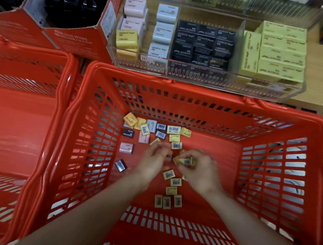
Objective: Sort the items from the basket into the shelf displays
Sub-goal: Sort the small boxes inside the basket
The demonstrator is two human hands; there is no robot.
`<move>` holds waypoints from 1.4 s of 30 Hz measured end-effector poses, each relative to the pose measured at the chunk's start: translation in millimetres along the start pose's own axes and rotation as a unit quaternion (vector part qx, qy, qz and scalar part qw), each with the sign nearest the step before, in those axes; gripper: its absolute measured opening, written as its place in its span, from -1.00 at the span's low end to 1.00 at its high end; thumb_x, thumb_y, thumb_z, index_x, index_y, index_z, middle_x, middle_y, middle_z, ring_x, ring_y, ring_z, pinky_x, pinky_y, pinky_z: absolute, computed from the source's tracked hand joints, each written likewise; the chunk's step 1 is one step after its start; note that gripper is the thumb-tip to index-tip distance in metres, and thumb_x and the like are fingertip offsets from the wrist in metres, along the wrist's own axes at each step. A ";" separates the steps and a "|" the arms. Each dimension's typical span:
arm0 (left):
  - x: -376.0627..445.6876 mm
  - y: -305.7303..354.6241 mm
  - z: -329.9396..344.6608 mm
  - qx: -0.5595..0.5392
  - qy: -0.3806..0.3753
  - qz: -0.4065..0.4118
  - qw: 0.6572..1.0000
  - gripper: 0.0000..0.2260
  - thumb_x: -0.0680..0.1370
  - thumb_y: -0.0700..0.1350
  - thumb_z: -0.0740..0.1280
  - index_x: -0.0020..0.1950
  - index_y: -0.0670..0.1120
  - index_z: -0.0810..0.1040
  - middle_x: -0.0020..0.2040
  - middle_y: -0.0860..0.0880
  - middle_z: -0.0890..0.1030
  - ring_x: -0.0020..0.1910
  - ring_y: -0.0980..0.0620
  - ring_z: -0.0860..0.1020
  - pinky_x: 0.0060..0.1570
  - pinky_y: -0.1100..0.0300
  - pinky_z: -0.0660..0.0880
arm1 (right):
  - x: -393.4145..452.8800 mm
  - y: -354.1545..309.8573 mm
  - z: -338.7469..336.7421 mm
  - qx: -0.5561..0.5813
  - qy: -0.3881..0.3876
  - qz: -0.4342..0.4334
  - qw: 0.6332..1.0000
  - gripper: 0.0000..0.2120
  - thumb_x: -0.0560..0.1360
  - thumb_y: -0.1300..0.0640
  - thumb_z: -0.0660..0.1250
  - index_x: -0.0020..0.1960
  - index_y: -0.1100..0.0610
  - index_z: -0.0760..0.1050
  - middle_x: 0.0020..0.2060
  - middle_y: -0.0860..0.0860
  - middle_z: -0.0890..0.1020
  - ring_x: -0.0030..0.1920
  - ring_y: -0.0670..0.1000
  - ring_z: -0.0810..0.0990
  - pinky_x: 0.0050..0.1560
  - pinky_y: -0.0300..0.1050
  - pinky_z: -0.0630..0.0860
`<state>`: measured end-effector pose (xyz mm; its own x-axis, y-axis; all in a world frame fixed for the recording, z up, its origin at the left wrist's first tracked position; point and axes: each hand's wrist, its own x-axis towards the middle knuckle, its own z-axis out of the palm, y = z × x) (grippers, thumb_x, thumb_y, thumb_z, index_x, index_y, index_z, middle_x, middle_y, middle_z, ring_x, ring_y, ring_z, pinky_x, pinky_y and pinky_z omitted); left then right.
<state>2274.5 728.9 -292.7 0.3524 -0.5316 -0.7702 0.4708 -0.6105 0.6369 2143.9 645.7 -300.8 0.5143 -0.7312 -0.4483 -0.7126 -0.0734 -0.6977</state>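
Inside the red basket (213, 92), the right hand (199, 170) grips a few yellow erasers (186, 161); the left hand (154, 159), fingers curled, holds nothing visible. Two pink erasers (126, 147) and three black erasers (121, 165) lie left of the hands. Beyond the basket's far rim stands a clear display case (205, 78) with four stocked compartments.

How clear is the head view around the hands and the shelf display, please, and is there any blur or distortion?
Head view: both the left hand and the right hand are motion-blurred, as are the yellow erasers the right hand grips; the red basket rim bows from wide-angle distortion; the clear acrylic display front shows soft glare; print on the boxes is too soft to read.
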 end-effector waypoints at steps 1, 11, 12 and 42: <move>-1.6 0.5 4.7 -0.044 -0.015 -0.041 0.998 -0.80 0.67 0.02 0.19 0.17 0.00 0.55 0.18 -0.09 0.62 0.09 0.00 0.62 -0.01 0.11 0.61 | -5.2 -9.6 2.3 0.032 -0.010 0.011 0.999 -0.82 0.40 0.16 0.53 -0.07 -0.06 0.63 -0.09 -0.21 0.63 -0.08 -0.22 0.58 -0.17 -0.58 0.36; -4.0 -1.7 -26.4 -0.314 -0.006 -0.166 0.935 -0.76 0.51 -0.03 0.45 0.07 -0.17 0.66 -0.08 -0.08 0.66 -0.20 0.01 0.62 -0.28 0.16 0.60 | -4.3 -16.6 -18.2 -0.002 0.087 -0.027 0.996 -0.69 0.45 0.22 0.44 0.14 -0.03 0.52 0.01 -0.15 0.57 0.04 -0.07 0.64 0.02 -0.25 0.55; -2.7 -3.4 -32.1 -0.274 0.016 -0.161 0.948 -0.83 0.48 -0.09 0.49 0.01 -0.13 0.68 -0.11 -0.06 0.65 -0.21 0.04 0.60 -0.29 0.21 0.58 | -0.2 -10.1 -14.8 -0.071 0.053 0.002 0.996 -0.61 0.46 0.16 0.46 0.24 0.00 0.48 0.11 -0.07 0.49 0.15 -0.01 0.57 0.13 -0.23 0.50; 5.9 -38.0 -71.3 0.147 0.038 0.111 0.982 -0.66 0.25 -0.31 0.64 -0.27 -0.05 0.51 -0.38 0.17 0.55 -0.39 0.26 0.47 -0.36 0.39 0.40 | -3.2 -6.3 47.0 -0.288 -0.106 -0.092 0.947 -0.04 0.33 -0.30 0.47 0.54 -0.12 0.03 0.46 -0.05 0.14 0.42 0.07 0.25 0.26 0.05 0.49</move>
<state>2316.3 790.8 -323.9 0.4847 -0.6315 -0.6052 0.1261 -0.6342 0.7628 2169.1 680.4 -321.2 0.6956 -0.5214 -0.4942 -0.7125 -0.5890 -0.3814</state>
